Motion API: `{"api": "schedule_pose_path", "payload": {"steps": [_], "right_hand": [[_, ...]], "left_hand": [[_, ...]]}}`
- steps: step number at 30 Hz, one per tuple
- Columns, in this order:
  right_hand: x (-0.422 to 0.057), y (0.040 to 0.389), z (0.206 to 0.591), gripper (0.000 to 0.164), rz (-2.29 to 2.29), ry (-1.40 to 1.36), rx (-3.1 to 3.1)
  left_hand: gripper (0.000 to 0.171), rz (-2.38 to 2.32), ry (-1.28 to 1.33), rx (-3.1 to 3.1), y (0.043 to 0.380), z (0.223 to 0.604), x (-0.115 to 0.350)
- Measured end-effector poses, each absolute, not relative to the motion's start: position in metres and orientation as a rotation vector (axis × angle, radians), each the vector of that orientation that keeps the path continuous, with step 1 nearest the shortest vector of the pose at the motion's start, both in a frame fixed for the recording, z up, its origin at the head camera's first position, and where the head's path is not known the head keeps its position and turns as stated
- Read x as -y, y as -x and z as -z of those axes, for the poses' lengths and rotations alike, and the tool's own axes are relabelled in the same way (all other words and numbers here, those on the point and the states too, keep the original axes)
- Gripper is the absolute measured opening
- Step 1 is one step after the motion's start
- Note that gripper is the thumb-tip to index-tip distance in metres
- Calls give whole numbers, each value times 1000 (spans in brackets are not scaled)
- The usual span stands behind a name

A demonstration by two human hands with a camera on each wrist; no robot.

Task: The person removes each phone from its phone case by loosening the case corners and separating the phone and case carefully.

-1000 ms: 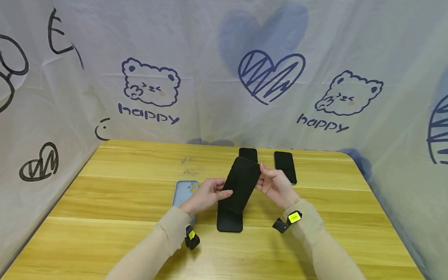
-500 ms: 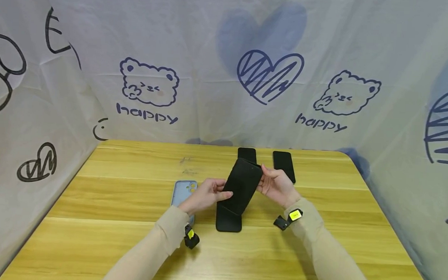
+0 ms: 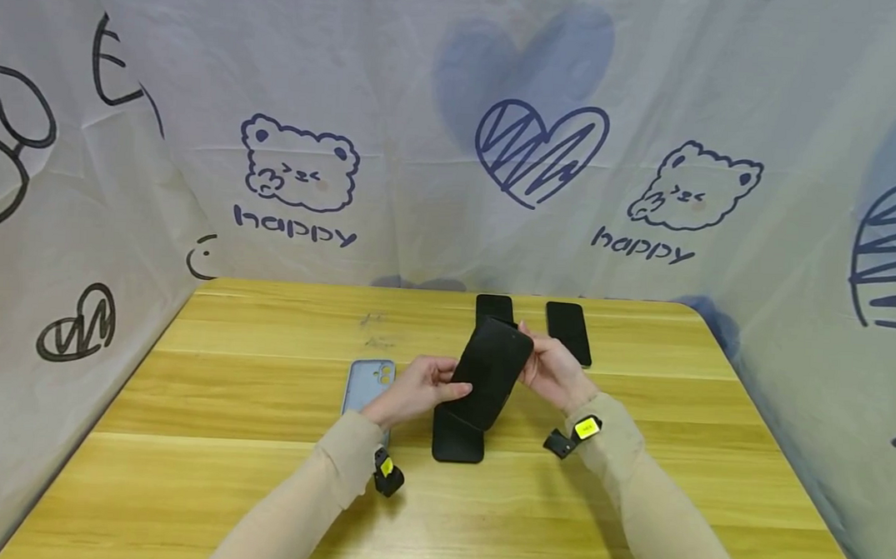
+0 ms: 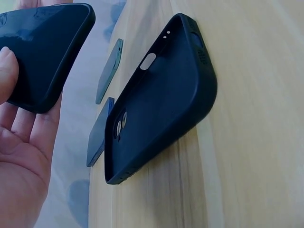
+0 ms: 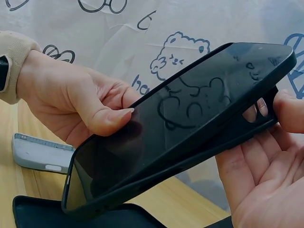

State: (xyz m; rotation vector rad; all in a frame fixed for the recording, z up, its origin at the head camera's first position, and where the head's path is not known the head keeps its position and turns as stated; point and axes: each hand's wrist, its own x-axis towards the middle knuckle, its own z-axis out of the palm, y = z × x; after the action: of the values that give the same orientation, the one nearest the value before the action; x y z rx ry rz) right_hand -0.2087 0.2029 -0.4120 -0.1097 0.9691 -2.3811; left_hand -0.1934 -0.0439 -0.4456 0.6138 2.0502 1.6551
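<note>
A dark-screened phone [image 3: 491, 369] sits tilted in a black phone case [image 5: 228, 135], held above the table. Its camera end is lifted out of the case, while the other end remains inside. My left hand [image 3: 416, 388] grips phone and case at the lower left, thumb on the screen and fingers behind. At the upper right, my right hand [image 3: 558, 374] pinches the case beside its camera holes, apart from the phone's raised corner. Beneath them another black phone case [image 4: 156, 104] lies on the table, hollow side up.
A light blue phone case [image 3: 368, 386] lies left of the black one, partly hidden by my left arm. Two dark phones, one at the back middle [image 3: 495, 307] and one at the back right [image 3: 568, 333], lie on the wooden table [image 3: 244, 471]. A printed cloth hangs behind.
The phone's upper end has come up out of the case, and the gap between them has widened. The phone has shifted slightly right; my right fingers now stay with the case behind it.
</note>
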Motion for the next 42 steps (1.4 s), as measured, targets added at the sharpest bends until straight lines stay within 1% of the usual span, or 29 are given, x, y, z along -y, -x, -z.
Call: {"api": "schedule_pose_path", "payload": {"steps": [3,8,12,14,15,19,22,27,31,36,39,40,42], "right_hand": [[-203,209,412,28,2381,98,-979],[-204,210,411,25,2375,111,-981],[-205,209,410,16,2376,101,-965],[-206,209,408,15,2381,89,-957],[-206,209,408,16,2375,98,-975],[-208,211,404,32,2331,179,-1099],[-208,212,401,39,2286,213,-1194],[-205,213,396,35,2258,108,-1241],[-201,212,395,33,2259,13,-1270],[-198,211,395,31,2281,-19,-1338],[-197,209,398,26,2248,-10,-1531],[-196,208,400,28,2230,-13,-1617],[-196,207,404,39,2189,-11,-1779]], "left_hand": [[36,-1668,-584,-2058,193,446,43],[39,-1674,-564,-2059,191,444,40],[40,-1675,-573,-2043,190,443,38],[39,-1688,-562,-2029,190,443,38],[38,-1689,-557,-2034,190,443,37],[36,-1682,-539,-2069,190,440,36],[33,-1654,-531,-2120,190,437,34],[28,-1601,-521,-2182,189,432,33],[28,-1593,-510,-2161,190,431,33],[29,-1660,-478,-2120,191,434,33],[30,-1714,-434,-2135,192,435,34],[31,-1739,-411,-2141,192,435,34],[32,-1799,-344,-2154,194,434,34]]}}
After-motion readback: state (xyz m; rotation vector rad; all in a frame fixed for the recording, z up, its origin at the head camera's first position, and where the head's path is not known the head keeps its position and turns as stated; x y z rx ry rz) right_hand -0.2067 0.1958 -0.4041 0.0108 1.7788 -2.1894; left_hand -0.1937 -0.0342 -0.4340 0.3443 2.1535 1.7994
